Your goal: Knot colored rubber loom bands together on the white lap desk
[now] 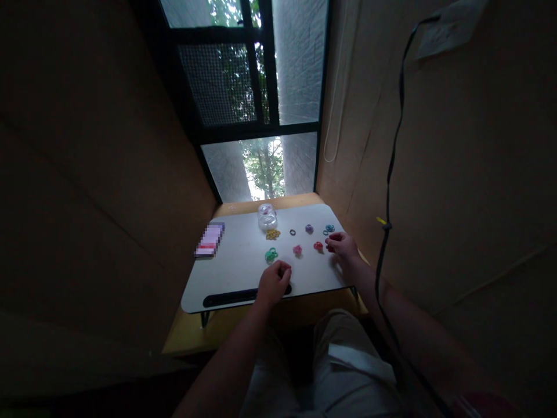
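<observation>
Small ring-shaped hair ties lie in colour groups on a white folding table [237, 270]. My right hand [343, 247] hovers at the right side, its thumb and fingers pinched on what looks like a small red hair tie [327, 240]. Close to it are the red hair ties [318, 247] and the teal hair ties [329, 229]. My left hand [275, 280] rests near the front edge with curled fingers; whatever they hold is hidden. Just beyond it lie green hair ties [271, 254] and pink hair ties [297, 249]. Yellow [272, 234], dark [292, 232] and purple hair ties [309, 229] sit farther back.
A clear plastic jar [267, 217] stands at the table's back. A phone [210, 239] with a blurred screen lies at the left. Along the front edge runs a black slot strip [230, 298]. A black cable [388, 174] hangs at the right, in front of my right forearm.
</observation>
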Demonstrator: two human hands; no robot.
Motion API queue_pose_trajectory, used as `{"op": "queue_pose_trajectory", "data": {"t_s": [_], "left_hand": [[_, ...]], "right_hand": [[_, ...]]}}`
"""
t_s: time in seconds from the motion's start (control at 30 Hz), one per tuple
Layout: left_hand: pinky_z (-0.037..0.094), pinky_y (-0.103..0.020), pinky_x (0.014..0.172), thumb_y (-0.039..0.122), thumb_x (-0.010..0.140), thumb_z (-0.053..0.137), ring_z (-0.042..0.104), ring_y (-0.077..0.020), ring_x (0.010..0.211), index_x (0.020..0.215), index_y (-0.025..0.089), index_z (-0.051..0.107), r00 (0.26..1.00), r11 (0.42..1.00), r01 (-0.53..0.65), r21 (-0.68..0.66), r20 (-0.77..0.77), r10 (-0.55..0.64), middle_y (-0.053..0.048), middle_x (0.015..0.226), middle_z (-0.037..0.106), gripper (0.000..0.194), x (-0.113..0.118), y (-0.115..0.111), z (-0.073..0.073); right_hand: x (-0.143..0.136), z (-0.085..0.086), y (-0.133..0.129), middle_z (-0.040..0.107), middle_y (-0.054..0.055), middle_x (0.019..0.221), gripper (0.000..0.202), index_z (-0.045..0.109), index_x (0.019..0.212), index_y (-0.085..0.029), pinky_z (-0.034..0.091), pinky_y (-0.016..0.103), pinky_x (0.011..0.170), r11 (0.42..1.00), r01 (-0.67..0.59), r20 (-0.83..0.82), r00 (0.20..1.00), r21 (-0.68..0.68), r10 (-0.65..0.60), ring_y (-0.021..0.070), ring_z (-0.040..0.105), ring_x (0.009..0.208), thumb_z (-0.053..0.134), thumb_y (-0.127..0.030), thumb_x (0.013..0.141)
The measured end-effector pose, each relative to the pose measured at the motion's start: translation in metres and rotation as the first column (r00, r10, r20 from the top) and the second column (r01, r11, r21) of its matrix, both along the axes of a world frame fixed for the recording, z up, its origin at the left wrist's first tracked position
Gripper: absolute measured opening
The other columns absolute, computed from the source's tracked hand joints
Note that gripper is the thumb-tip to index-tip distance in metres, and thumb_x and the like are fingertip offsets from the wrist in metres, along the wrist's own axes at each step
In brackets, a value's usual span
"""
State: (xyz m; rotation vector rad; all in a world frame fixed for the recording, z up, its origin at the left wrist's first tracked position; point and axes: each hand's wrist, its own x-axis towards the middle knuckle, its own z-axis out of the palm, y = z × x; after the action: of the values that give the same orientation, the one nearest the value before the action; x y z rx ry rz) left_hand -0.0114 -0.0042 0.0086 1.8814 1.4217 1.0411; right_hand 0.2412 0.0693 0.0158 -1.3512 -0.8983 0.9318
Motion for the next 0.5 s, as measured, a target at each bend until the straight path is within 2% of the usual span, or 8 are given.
{"op": "queue_pose_trajectory", "data": {"t_s": [0.1,0.2,0.27,0.37,0.5], "left_hand": [[0.040,-0.025,0.062,0.031,0.083,0.054,0.056,-0.0127,0.065,0.085,0.019,0.064,1.000,1.000,-0.008,0.000,-0.005,0.008,0.001,0.073,0.064,0.015,0.000,0.000,0.000],[0.039,-0.025,0.061,0.031,0.083,0.055,0.055,-0.0125,0.064,0.085,0.019,0.064,1.000,1.000,-0.014,0.003,-0.007,0.014,0.001,0.072,0.064,0.015,0.001,-0.001,0.000],[0.039,-0.025,0.061,0.030,0.082,0.055,0.055,-0.0125,0.064,0.085,0.019,0.064,1.000,1.000,-0.016,0.005,-0.009,0.016,0.001,0.072,0.063,0.014,0.001,-0.001,0.001],[0.039,-0.024,0.062,0.029,0.082,0.054,0.055,-0.0124,0.064,0.084,0.019,0.064,1.000,1.000,-0.012,0.012,-0.016,0.012,0.001,0.072,0.063,0.014,0.001,-0.001,0.001],[0.039,-0.024,0.061,0.029,0.081,0.055,0.054,-0.0125,0.064,0.083,0.019,0.064,1.000,1.000,-0.014,0.007,-0.028,0.014,0.001,0.070,0.062,0.014,0.001,0.000,0.002]], "right_hand": [[-0.002,0.006,0.007,0.060,0.000,0.062,0.019,0.058,0.071,-0.017,0.046,0.027,0.052,1.000,-0.009,0.183,0.983,0.026,0.004,0.0144,0.057,0.055,0.068,-0.025,0.056],[-0.005,0.010,0.011,0.063,0.002,0.065,0.011,0.060,0.068,-0.018,0.045,0.027,0.057,0.993,-0.016,0.420,0.907,0.115,-0.034,0.0151,0.057,0.060,0.065,-0.025,0.060],[-0.009,0.011,0.012,0.063,0.002,0.066,0.005,0.061,0.065,-0.019,0.044,0.027,0.059,0.988,-0.036,0.521,0.852,0.148,-0.046,0.0148,0.056,0.062,0.062,-0.021,0.062],[-0.013,0.008,0.011,0.063,0.003,0.067,0.004,0.061,0.065,-0.019,0.041,0.026,0.058,0.990,-0.083,0.645,0.764,0.116,-0.012,0.0141,0.054,0.061,0.062,-0.017,0.062],[-0.013,0.000,0.006,0.063,0.003,0.073,0.006,0.063,0.068,-0.017,0.039,0.024,0.059,0.988,-0.147,0.763,0.643,0.042,0.063,0.0130,0.053,0.062,0.065,-0.023,0.067]]}}
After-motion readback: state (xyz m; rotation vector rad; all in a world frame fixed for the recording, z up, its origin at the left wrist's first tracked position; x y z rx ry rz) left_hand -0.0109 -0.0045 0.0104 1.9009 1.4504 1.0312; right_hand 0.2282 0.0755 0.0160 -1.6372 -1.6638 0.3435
